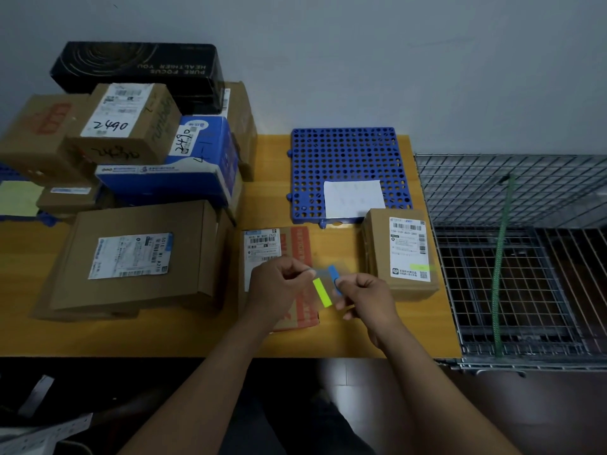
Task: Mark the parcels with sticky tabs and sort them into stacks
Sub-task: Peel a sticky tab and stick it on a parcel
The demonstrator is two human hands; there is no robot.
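Cardboard parcels [141, 221] piled L, blue mat [345, 159] behind, wire cage [512, 257] R.

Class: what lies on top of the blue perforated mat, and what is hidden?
A white paper sheet lies on the blue mat, toward its near right corner; the holes under it are covered.

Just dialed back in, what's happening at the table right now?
A person holds a clear sheet of sticky tabs over the table. The left hand pinches its edge; the right hand pinches the blue tab, beside a yellow-green tab on the sheet. Under the hands lies a red-printed parcel with no tab visible. The small parcel at the right already carries a green marker on its label. A pile of parcels stands at the left.
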